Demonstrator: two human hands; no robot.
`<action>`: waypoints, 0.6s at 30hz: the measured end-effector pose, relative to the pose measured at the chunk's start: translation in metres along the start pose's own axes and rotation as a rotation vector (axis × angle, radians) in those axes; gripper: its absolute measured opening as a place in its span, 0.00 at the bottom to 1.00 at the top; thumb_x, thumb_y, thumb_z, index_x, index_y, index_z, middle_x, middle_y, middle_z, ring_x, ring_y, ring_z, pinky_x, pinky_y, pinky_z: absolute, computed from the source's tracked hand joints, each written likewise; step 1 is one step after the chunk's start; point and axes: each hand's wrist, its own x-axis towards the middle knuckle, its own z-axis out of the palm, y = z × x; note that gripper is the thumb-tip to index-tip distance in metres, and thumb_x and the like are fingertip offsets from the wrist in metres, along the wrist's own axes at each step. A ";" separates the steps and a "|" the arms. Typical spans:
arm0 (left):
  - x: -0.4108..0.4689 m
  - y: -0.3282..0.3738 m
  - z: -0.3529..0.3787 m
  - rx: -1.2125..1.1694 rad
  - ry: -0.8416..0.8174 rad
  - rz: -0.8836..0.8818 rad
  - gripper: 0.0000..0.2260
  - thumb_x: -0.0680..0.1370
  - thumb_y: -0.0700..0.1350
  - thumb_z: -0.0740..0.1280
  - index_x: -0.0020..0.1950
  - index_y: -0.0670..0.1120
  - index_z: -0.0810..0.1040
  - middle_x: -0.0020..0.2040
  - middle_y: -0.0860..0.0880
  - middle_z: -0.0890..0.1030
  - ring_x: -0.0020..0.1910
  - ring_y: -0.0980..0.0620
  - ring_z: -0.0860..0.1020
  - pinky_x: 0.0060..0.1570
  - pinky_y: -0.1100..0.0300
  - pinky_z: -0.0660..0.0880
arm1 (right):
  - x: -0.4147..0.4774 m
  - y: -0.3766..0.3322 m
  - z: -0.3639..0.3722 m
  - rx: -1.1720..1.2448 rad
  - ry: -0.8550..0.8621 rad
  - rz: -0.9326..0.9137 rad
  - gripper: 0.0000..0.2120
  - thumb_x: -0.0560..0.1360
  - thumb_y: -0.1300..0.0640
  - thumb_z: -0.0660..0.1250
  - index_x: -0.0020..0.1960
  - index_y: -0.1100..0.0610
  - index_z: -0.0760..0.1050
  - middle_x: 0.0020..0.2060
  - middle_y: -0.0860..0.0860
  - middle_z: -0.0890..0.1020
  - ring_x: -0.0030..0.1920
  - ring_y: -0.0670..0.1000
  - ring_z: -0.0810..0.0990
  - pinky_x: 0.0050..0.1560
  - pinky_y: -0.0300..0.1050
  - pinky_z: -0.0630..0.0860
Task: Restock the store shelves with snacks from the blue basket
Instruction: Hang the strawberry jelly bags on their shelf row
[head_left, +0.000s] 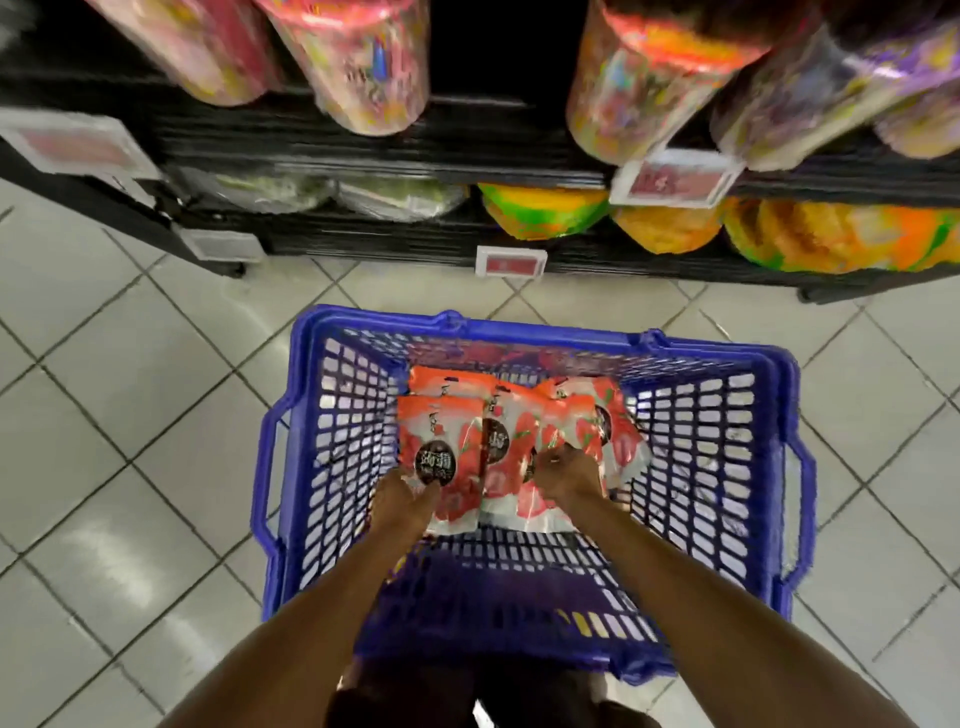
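Observation:
A blue plastic basket (322, 467) stands on the tiled floor in front of the shelves. Several red-and-white snack packets (511, 421) lie inside on its bottom. Both my arms reach down into it. My left hand (402, 496) grips the lower edge of the leftmost packet (441, 441), thumb on its front. My right hand (563, 475) has its fingers curled round the lower part of packets in the middle of the pile; its fingertips are hidden behind them.
Black store shelves (363, 140) run across the top. Clear tubs of colourful sweets (358, 62) stand on the upper shelf, orange-green snack bags (670, 223) on the lower one. Red price tags (511, 262) hang on the shelf edges. White tiled floor (130, 415) surrounds the basket.

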 end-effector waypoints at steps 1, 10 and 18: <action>0.008 -0.002 0.005 -0.029 0.008 -0.028 0.20 0.75 0.44 0.72 0.64 0.36 0.75 0.59 0.36 0.80 0.58 0.40 0.79 0.55 0.52 0.75 | 0.007 0.002 0.007 -0.024 0.006 0.014 0.13 0.80 0.54 0.63 0.52 0.63 0.81 0.41 0.54 0.80 0.41 0.53 0.77 0.43 0.45 0.76; 0.034 -0.008 0.032 -0.302 0.021 -0.216 0.26 0.70 0.44 0.78 0.65 0.37 0.76 0.58 0.39 0.83 0.58 0.41 0.80 0.61 0.48 0.76 | 0.018 0.001 0.042 0.047 -0.011 0.041 0.10 0.75 0.52 0.70 0.37 0.54 0.76 0.32 0.49 0.79 0.33 0.49 0.77 0.32 0.41 0.72; -0.006 0.019 0.032 -0.032 0.075 -0.068 0.24 0.69 0.56 0.77 0.61 0.47 0.79 0.58 0.45 0.80 0.61 0.43 0.75 0.63 0.50 0.73 | -0.037 0.005 0.022 0.591 -0.163 -0.010 0.17 0.80 0.65 0.61 0.57 0.45 0.78 0.52 0.49 0.84 0.49 0.49 0.82 0.51 0.38 0.78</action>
